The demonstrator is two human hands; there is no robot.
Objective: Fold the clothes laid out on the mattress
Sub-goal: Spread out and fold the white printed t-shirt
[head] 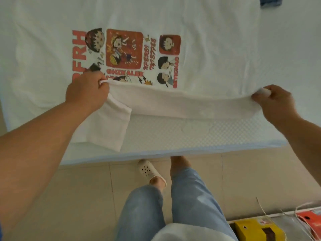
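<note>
pinching the near edge of the shirt [199, 54] spread on the mattress [191, 134], the left hand [86, 92] and right hand [274, 101] curl their fingers on light, limp cloth, best held at its corners.

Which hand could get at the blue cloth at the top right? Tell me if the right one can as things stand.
Probably not yet. The right hand grips the shirt edge near the mattress front, and the blue cloth lies far across. Nothing blocks the way, but it would have to let go and stretch.
</note>
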